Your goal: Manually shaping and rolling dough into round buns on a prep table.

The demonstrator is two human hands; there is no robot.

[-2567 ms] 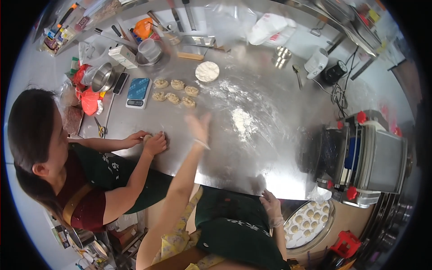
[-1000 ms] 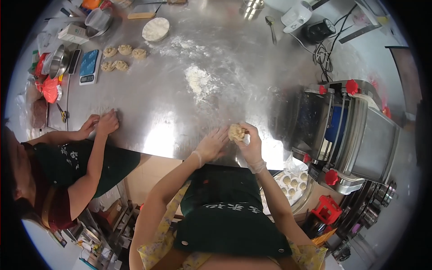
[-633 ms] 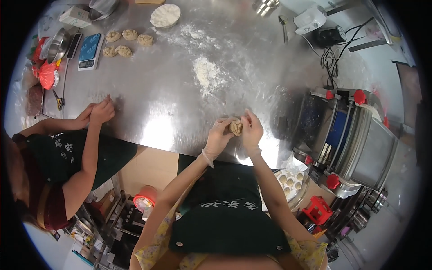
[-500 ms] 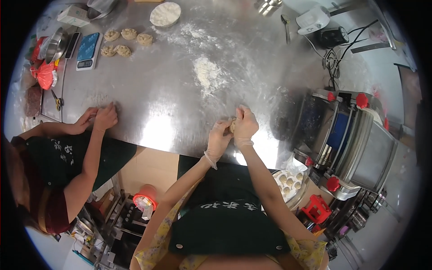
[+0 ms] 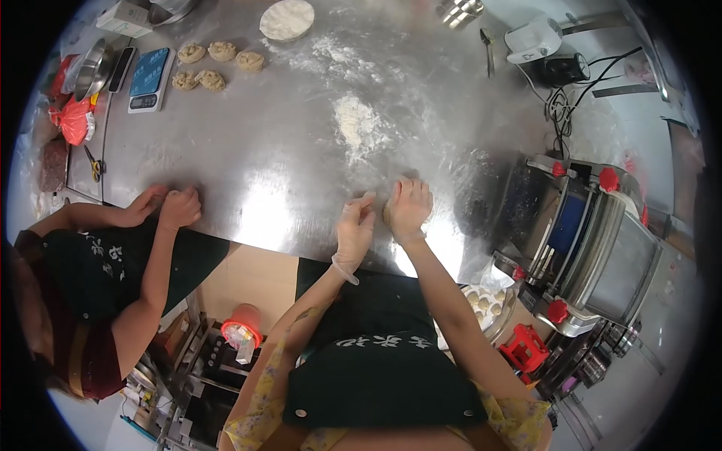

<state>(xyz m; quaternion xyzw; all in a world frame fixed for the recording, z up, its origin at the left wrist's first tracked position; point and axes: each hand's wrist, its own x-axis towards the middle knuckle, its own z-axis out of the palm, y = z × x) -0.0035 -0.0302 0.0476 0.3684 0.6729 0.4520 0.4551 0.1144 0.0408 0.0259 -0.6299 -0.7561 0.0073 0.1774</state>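
In thin clear gloves, both my hands are at the near edge of the floured steel table. My right hand (image 5: 410, 210) is palm down on the steel, its fingers curled over a small piece of dough; the hand hides nearly all of it. A short gap to its left separates my left hand (image 5: 355, 231), which has bent fingers and the thumb held apart, with nothing visible in it. Beyond them lies a patch of loose flour (image 5: 358, 129). Several filled-looking lumps of dough (image 5: 222, 51) sit at the far left.
A co-worker's hands (image 5: 169, 207) rest on the table at left. Farther back are a bowl of flour (image 5: 287, 20), a kitchen scale (image 5: 148, 79), scissors (image 5: 93, 164) and a spoon (image 5: 488, 52). A roller machine (image 5: 587, 233) stands right, near a tray of small dough pieces (image 5: 481, 303).
My hands have parted: the left drew back leftward from the dough, and the right turned palm down over it. The co-worker's hands shifted slightly on the table.
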